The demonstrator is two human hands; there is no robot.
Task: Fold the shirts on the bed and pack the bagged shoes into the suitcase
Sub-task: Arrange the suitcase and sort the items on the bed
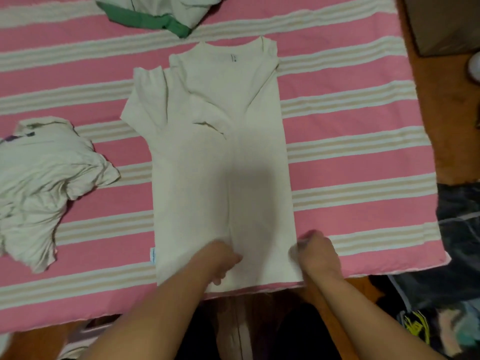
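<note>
now both hands grip the cream shirt point(207, 165) at its near hem: left hand point(223, 258) pinches the middle fold, right hand point(315, 252) the right corner. beyond the grips it lies flat on the striped bed point(350, 139), one side folded in.

This is a bedroom in a home. A bed point(337, 141) fills most of the view, covered with a pink sheet striped in white and beige. Clothes lie on the bed: a cream T-shirt point(207, 157) spread flat in its middle, a crumpled white shirt point(44, 183) at its left side, and a white and green garment point(155, 14) at its far edge. Beyond the bed's right edge is a brown wooden floor point(446, 113), with a dark bag point(457, 242) and a cardboard box point(441, 22) on it.
</note>
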